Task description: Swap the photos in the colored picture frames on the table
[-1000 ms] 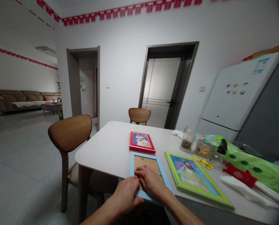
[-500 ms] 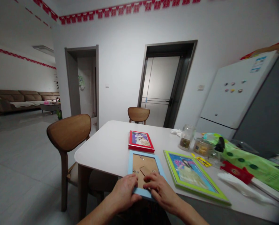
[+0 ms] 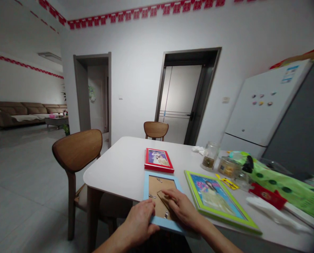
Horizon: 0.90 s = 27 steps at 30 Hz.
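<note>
- Blue picture frame (image 3: 146,189): face down at the near edge of the white table (image 3: 114,170), between the two hands; brown backing board (image 3: 155,186) exposed.
- Metal clips (image 3: 166,214): seen on the backing board near its far, left and near sides.
- Left hand (image 3: 141,218): at the frame's lower left corner, fingers bent and close together, thumb by the near rim; whether they grip cannot be told.
- Right hand (image 3: 182,208): over the right part of the board, fingers curled at the flap (image 3: 161,196); whether they pinch it cannot be told.
- Red picture frame (image 3: 159,169): picture side up, just beyond the blue one.
- Green picture frame (image 3: 199,202): picture side up, to the right of the right hand.
- Glass jar (image 3: 210,153): upright, dark contents at its bottom, beyond the green frame.
- Green bag (image 3: 283,186): at the table's right side, beside a red item (image 3: 267,196).
</note>
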Tool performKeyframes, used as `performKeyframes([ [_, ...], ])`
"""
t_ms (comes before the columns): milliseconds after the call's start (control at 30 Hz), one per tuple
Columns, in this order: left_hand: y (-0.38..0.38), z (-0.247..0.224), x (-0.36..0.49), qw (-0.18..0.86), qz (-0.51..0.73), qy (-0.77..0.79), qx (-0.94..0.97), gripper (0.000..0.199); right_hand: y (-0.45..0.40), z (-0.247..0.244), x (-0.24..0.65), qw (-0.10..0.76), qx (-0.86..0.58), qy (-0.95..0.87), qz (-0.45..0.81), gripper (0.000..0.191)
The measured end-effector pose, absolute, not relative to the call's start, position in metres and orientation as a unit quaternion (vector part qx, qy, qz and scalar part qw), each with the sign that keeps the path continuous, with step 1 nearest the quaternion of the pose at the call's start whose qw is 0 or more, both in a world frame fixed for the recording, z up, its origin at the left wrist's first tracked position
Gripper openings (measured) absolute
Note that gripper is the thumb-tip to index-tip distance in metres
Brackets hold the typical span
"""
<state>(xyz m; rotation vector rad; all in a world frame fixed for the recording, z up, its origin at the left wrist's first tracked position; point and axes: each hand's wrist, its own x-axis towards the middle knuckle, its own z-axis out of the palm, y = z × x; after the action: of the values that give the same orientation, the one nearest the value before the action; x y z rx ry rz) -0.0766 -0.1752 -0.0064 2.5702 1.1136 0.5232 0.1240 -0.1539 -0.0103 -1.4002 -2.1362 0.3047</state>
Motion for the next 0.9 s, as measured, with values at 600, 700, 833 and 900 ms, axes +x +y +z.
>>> performKeyframes([
  [600,-0.192,-0.009,-0.072,0.182,0.160,0.385,0.890,0.047,-0.067,-0.033,0.119,0.224,-0.739,-0.635,0.012,0.013],
  [700,-0.191,-0.009,-0.070,0.185,0.146,0.389,0.891,0.054,-0.063,-0.035,0.119,0.230,-0.745,-0.625,0.016,0.013],
  [833,-0.191,-0.008,-0.070,0.187,0.149,0.397,0.886,0.049,-0.058,-0.038,0.117,0.247,-0.748,-0.616,0.023,0.013],
  [900,-0.190,-0.009,-0.070,0.190,0.143,0.400,0.885,0.054,-0.059,-0.037,0.118,0.258,-0.744,-0.616,0.029,0.013],
])
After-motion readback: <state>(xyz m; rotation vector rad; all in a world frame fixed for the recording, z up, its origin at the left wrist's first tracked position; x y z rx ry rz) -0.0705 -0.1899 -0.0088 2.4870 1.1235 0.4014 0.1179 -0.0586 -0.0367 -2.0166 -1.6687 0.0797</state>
